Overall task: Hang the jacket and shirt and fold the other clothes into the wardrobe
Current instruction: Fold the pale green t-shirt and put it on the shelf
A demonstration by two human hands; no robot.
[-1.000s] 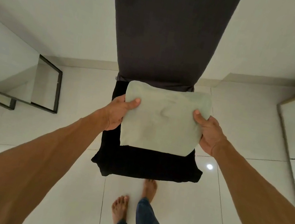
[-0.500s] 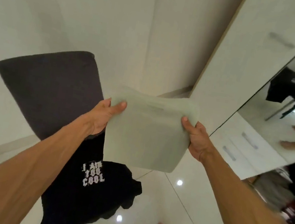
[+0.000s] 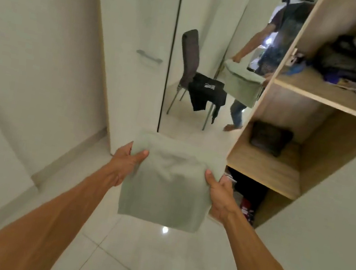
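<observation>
Moved: I have swung round from the chair. Half a second ago the wardrobe (image 3: 324,160) sat at the right edge of my view; now its open shelves face me, and the folded green garment (image 3: 165,187) has come along.
Garment: it is in the air, just left of and below the front lip of the middle shelf (image 3: 264,166), and does not touch it.
Left grip (image 3: 125,166): clamped on the garment's left edge, thumb on top.
Right grip (image 3: 220,197): clamped on the right edge, thumb on top.
Shelf: a dark folded pile (image 3: 270,138) lies at the back, with bare wood in front.
Method: I judge the near half is sagging, so I lift and level it first. Then I slide it in flat onto the bare wood and loosen my thumbs only once the shelf bears it.
Remaining: the mirror (image 3: 198,119) shows a black T-shirt (image 3: 208,90) draped on the chair (image 3: 190,53).
</observation>
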